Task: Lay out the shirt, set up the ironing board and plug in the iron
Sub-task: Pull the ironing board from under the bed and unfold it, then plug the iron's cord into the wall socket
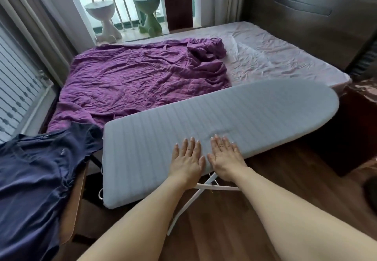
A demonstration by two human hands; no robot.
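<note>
On the near edge of the ironing board, both hands are lying flat, palms down, fingers stretched out and a bit spread. The left hand and right hand are sitting side by side, almost touching at the thumbs, and neither is gripping anything, just pressing on the padded grey cover. The board is standing on its white legs between the person and the bed, rounded nose pointing right, square end left.

The shirt, the dark navy one, is draping over something at the left, just off the board's square end. I'm not seeing the iron anywhere in view.

Handling-wise, I'm guessing the board is stiff but light and a bit wobbly on that thin frame, so pushing down near the middle like this looks like a decent way of checking it's locked. For shifting it, I'd be grabbing both long edges rather than the nose, since the cover seems soft and may slide over the frame. The shirt looks thin, limp and slightly silky, so it's probably going to slither; I'd be picking it up by the shoulders or collar and letting it hang before spreading it on the board.
</note>
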